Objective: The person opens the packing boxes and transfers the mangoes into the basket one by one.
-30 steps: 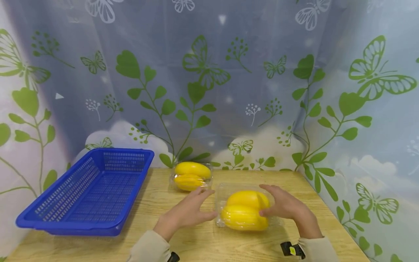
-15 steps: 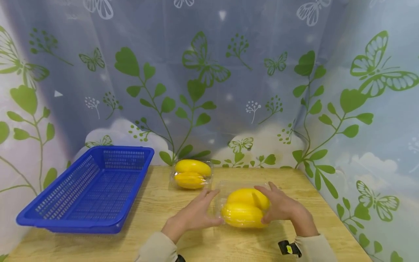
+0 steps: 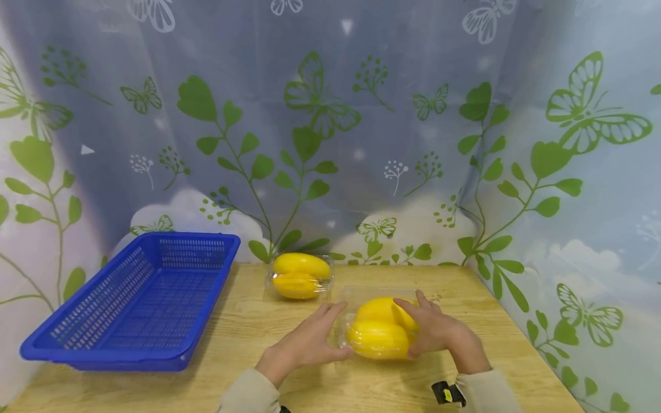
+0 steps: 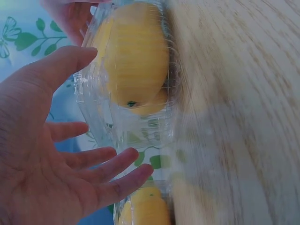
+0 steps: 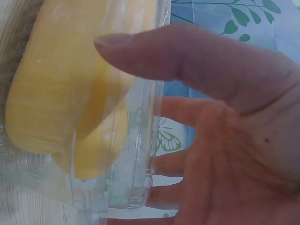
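A clear plastic clamshell box (image 3: 356, 312) with yellow mango-like fruits (image 3: 377, 341) in it stands on the wooden table (image 3: 289, 390). My left hand (image 3: 302, 347) is at its left side, fingers spread; in the left wrist view the thumb (image 4: 65, 63) overlaps the box's edge and the other fingers stand apart from it. At the right side is my right hand (image 3: 436, 330), its thumb (image 5: 140, 49) lying across the box in the right wrist view. The right fingers (image 5: 171, 157) extend along the box's far edge, partly seen through the plastic.
Behind and left of this box, a second clear box (image 3: 329, 275) holds similar yellow fruits (image 3: 302, 284). A blue plastic basket (image 3: 201, 321) with slotted sides sits at the left of the table. A patterned curtain (image 3: 361, 172) rises behind the table.
My right hand has moved left and its fingers reach further over the fruit box. My left hand has come slightly right, closer to the box's near left corner. The box stays in place.
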The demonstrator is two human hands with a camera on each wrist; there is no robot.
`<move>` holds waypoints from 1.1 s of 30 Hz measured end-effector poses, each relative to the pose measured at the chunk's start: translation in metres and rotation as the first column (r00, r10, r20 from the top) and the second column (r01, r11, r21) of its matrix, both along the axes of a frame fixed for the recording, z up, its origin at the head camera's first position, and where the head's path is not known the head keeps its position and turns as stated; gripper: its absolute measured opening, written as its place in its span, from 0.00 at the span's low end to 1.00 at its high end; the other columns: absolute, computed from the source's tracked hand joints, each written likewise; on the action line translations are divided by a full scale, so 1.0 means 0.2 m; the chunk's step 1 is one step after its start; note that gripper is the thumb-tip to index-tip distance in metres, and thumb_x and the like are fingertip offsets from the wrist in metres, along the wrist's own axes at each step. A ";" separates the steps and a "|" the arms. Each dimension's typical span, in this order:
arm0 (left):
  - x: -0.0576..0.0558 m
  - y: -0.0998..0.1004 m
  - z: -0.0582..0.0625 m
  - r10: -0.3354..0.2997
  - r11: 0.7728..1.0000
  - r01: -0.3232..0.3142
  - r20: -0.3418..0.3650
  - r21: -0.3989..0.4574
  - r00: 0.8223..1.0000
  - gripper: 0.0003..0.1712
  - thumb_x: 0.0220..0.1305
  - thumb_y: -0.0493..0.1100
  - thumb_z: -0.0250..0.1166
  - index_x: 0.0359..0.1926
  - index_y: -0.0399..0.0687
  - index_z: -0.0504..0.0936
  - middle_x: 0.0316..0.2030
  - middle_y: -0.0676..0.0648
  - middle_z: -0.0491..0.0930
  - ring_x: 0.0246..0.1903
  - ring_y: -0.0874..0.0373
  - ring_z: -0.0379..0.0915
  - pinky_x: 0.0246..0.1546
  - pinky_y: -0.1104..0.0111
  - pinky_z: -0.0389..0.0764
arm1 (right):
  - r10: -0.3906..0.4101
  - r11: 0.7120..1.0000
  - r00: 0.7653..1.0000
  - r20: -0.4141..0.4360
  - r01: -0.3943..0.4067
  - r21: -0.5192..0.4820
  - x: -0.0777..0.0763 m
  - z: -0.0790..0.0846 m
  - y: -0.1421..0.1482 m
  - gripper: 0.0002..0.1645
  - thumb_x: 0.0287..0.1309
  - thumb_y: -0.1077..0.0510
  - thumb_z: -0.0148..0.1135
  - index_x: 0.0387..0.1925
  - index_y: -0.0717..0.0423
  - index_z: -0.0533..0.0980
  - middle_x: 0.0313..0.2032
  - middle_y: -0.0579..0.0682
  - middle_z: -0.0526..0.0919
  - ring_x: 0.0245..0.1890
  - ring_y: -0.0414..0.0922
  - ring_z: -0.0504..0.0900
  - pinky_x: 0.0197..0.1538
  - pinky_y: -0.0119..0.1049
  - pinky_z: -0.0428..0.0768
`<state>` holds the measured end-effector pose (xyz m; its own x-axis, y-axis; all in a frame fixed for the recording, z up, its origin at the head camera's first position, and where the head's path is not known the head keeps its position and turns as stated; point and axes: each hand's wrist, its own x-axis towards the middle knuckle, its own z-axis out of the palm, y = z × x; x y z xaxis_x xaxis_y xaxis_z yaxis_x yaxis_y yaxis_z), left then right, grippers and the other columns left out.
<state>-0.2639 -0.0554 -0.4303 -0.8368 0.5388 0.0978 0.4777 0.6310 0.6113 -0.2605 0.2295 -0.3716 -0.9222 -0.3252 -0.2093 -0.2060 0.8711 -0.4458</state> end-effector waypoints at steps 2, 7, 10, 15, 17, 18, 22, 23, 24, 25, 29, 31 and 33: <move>0.00 0.00 0.00 -0.007 1.000 0.007 0.001 0.002 1.000 0.53 0.63 0.61 0.70 0.81 0.52 0.55 0.75 0.41 0.63 0.71 0.41 0.68 0.68 0.45 0.74 | -0.009 1.000 1.000 0.005 0.009 0.003 0.00 0.00 -0.01 0.63 0.43 0.64 0.82 0.79 0.57 0.58 0.77 0.80 0.35 0.73 0.84 0.44 0.60 0.82 0.66; 0.00 0.01 0.00 -0.029 0.999 0.029 0.002 0.018 1.000 0.51 0.66 0.59 0.70 0.81 0.50 0.55 0.76 0.39 0.59 0.72 0.39 0.65 0.68 0.44 0.74 | -0.013 1.000 1.000 0.012 0.013 0.024 -0.01 0.01 -0.02 0.62 0.44 0.64 0.81 0.79 0.57 0.57 0.78 0.79 0.36 0.74 0.84 0.43 0.58 0.80 0.68; -0.01 0.02 0.00 -0.033 0.999 0.033 -0.004 0.021 0.999 0.50 0.66 0.58 0.69 0.81 0.50 0.55 0.77 0.38 0.58 0.72 0.38 0.65 0.68 0.44 0.74 | -0.014 0.999 1.000 0.012 0.013 0.034 -0.01 0.01 -0.02 0.62 0.45 0.64 0.81 0.79 0.57 0.57 0.78 0.78 0.36 0.74 0.83 0.43 0.59 0.79 0.69; -0.01 0.02 0.00 -0.035 0.999 0.036 -0.022 0.028 0.999 0.49 0.67 0.57 0.69 0.80 0.50 0.56 0.76 0.40 0.60 0.71 0.41 0.67 0.68 0.47 0.75 | -0.010 0.999 1.000 0.002 0.010 0.050 -0.01 0.01 -0.03 0.61 0.44 0.66 0.79 0.79 0.57 0.57 0.78 0.77 0.37 0.74 0.82 0.45 0.54 0.72 0.76; 0.00 0.02 0.00 -0.039 0.999 0.040 -0.028 0.036 0.999 0.49 0.66 0.56 0.70 0.80 0.50 0.56 0.75 0.39 0.60 0.71 0.40 0.67 0.67 0.46 0.76 | -0.011 0.998 1.000 -0.002 0.011 0.056 -0.01 0.01 -0.04 0.61 0.43 0.67 0.78 0.79 0.57 0.57 0.78 0.77 0.37 0.74 0.82 0.45 0.52 0.68 0.78; 0.00 0.03 0.01 -0.042 0.998 0.043 -0.031 0.039 0.999 0.49 0.66 0.55 0.70 0.80 0.50 0.56 0.75 0.38 0.60 0.70 0.40 0.68 0.67 0.46 0.76 | -0.013 0.998 1.000 0.000 0.013 0.058 -0.01 0.01 -0.04 0.61 0.43 0.68 0.77 0.79 0.57 0.57 0.78 0.77 0.37 0.75 0.82 0.45 0.50 0.66 0.79; 0.01 0.03 0.00 -0.042 0.998 0.043 -0.035 0.039 0.999 0.49 0.66 0.55 0.70 0.80 0.48 0.56 0.76 0.36 0.59 0.70 0.38 0.68 0.66 0.46 0.77 | -0.019 0.998 1.000 0.011 0.018 0.066 -0.01 0.01 -0.04 0.62 0.43 0.68 0.76 0.79 0.56 0.57 0.79 0.76 0.37 0.74 0.82 0.45 0.49 0.65 0.78; 0.01 0.03 0.00 -0.040 0.998 0.041 -0.034 0.037 0.999 0.50 0.66 0.55 0.71 0.80 0.48 0.56 0.76 0.36 0.59 0.70 0.37 0.68 0.66 0.46 0.77 | -0.018 0.998 1.000 0.013 0.017 0.067 -0.01 0.01 -0.04 0.62 0.43 0.68 0.76 0.79 0.56 0.57 0.79 0.76 0.37 0.74 0.82 0.45 0.49 0.66 0.78; 0.01 0.03 0.00 -0.038 0.999 0.039 -0.035 0.034 0.999 0.50 0.66 0.55 0.71 0.80 0.48 0.56 0.76 0.35 0.59 0.70 0.37 0.68 0.66 0.45 0.77 | -0.016 0.998 1.000 0.016 0.015 0.066 0.00 0.01 -0.04 0.62 0.43 0.68 0.76 0.79 0.56 0.57 0.79 0.76 0.37 0.74 0.82 0.44 0.49 0.66 0.78; 0.01 0.03 0.00 -0.036 0.999 0.037 -0.034 0.032 0.999 0.50 0.66 0.55 0.71 0.80 0.47 0.56 0.76 0.36 0.59 0.70 0.37 0.68 0.66 0.45 0.77 | -0.016 0.998 1.000 0.017 0.015 0.066 0.00 0.01 -0.04 0.62 0.43 0.68 0.76 0.79 0.56 0.57 0.79 0.76 0.37 0.74 0.82 0.44 0.49 0.66 0.78; 0.02 0.03 0.00 -0.029 0.999 0.030 -0.035 0.026 0.999 0.49 0.66 0.55 0.70 0.80 0.49 0.57 0.76 0.36 0.59 0.70 0.36 0.68 0.65 0.44 0.77 | -0.009 0.998 1.000 0.012 0.008 0.069 0.00 0.00 -0.04 0.62 0.43 0.68 0.77 0.79 0.56 0.57 0.79 0.76 0.37 0.75 0.82 0.44 0.51 0.68 0.78; 0.02 0.03 0.00 -0.027 0.999 0.028 -0.036 0.022 0.999 0.49 0.66 0.55 0.70 0.80 0.49 0.57 0.76 0.37 0.59 0.70 0.37 0.68 0.66 0.44 0.77 | -0.009 0.997 1.000 0.013 0.008 0.071 0.00 0.00 -0.04 0.62 0.44 0.68 0.76 0.79 0.55 0.56 0.79 0.76 0.37 0.75 0.81 0.44 0.51 0.68 0.78; 0.01 0.03 0.00 -0.024 1.000 0.025 -0.036 0.018 0.999 0.49 0.66 0.55 0.71 0.80 0.50 0.57 0.76 0.37 0.60 0.69 0.37 0.69 0.66 0.45 0.77 | -0.005 0.997 1.000 0.011 0.004 0.077 0.00 0.00 -0.04 0.62 0.44 0.68 0.76 0.79 0.55 0.56 0.79 0.76 0.37 0.75 0.82 0.45 0.51 0.69 0.78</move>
